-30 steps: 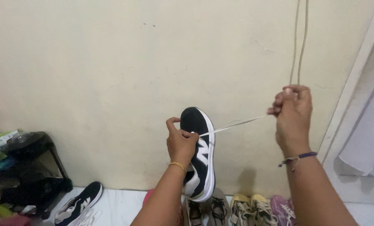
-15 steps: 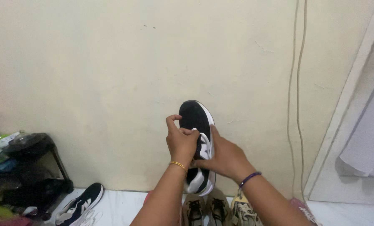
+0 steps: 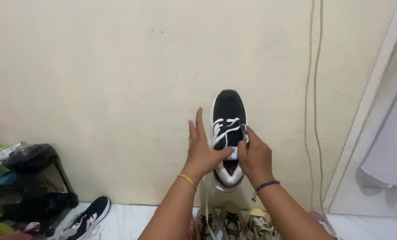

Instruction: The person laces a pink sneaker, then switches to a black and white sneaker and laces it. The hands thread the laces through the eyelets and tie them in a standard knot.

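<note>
I hold a black sneaker with a white sole and white laces (image 3: 228,120) up in front of the cream wall, toe pointing up, its top facing me. My left hand (image 3: 201,151) presses against the shoe's left side with the thumb on the tongue and the fingers stretched upward. My right hand (image 3: 253,155) grips the shoe's right side near the tongue and laces. A loose white lace end (image 3: 206,200) hangs down below my left hand.
A matching black sneaker (image 3: 85,216) lies on the white floor at lower left. Several other shoes (image 3: 234,224) line the wall base below my arms. A dark cluttered stand (image 3: 29,178) is at left. Two cords (image 3: 313,89) hang down the wall; a door frame (image 3: 367,106) stands right.
My right hand came back from pulling the lace out to the right and now grips the shoe. The shoe turned from side-on to laces facing me and rose slightly.
</note>
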